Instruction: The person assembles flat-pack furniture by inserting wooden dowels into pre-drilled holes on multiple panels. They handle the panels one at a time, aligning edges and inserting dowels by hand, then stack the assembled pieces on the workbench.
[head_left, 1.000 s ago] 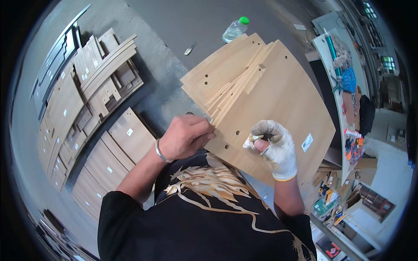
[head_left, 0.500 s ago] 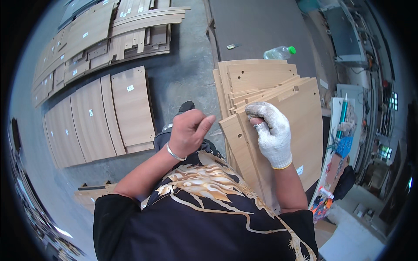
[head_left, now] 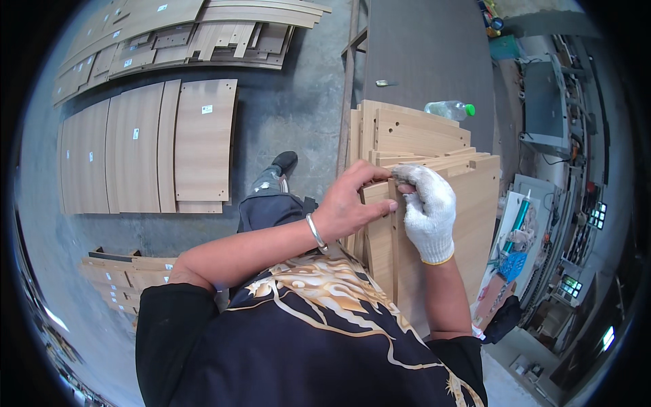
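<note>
My bare left hand (head_left: 350,201), with a silver bangle on the wrist, pinches the top edge of a light wooden panel (head_left: 380,237) in a stack of panels (head_left: 434,146) on the dark workbench (head_left: 427,47). My right hand (head_left: 427,203), in a white knit glove, is closed on the same edge right beside it, fingertips touching. What the fingers pinch between them is too small to make out.
Rows of similar wooden panels (head_left: 163,146) lie on the concrete floor to the left, more at the top (head_left: 203,30) and lower left (head_left: 129,278). A clear bottle with a green cap (head_left: 449,108) lies on the bench. Cluttered shelves and tools (head_left: 522,224) stand at right.
The view has swung so the panel stack now sits right of centre. Both hands have come together on one panel's top edge; a second ago they were apart.
</note>
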The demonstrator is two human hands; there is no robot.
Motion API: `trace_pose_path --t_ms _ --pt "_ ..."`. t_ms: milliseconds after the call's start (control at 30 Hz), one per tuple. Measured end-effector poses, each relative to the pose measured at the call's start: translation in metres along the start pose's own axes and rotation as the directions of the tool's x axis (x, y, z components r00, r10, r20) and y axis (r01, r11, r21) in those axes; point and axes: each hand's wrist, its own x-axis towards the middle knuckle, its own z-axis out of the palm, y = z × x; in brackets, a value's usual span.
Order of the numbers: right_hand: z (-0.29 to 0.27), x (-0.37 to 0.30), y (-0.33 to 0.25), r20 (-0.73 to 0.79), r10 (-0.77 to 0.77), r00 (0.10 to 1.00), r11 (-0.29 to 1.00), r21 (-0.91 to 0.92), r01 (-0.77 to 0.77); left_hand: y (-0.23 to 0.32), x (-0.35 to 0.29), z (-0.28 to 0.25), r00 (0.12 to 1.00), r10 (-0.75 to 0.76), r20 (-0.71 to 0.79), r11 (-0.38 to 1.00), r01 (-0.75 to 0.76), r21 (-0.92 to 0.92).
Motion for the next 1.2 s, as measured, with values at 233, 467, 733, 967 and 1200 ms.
trace_pose_path --t_ms 233,467,733,967,1200 --pt "0.002 -0.001 0.001 0.018 -0.068 0.998 0.994 -0.081 0.069 -0.012 0.004 0.009 0.995 -0.098 0.033 0.966 0.103 -0.238" --pt "0.003 -0.002 -0.003 0.033 -0.111 0.993 0.982 -0.151 0.115 -0.011 0.006 0.006 0.990 -0.114 0.078 0.946 0.132 -0.295" --pt "0.005 0.006 -0.006 -0.090 0.229 0.969 0.950 0.236 -0.203 -0.019 0.005 0.008 0.988 -0.127 0.092 0.932 0.151 -0.329" --pt "-0.029 0.004 -0.010 0.168 0.539 0.825 0.728 0.401 -0.557 -0.011 0.005 0.004 0.985 -0.125 0.117 0.970 0.147 -0.196" --pt "-0.025 0.002 -0.013 0.222 0.580 0.784 0.545 0.609 -0.576 -0.013 0.006 0.003 0.962 -0.228 0.149 0.895 0.267 -0.358"
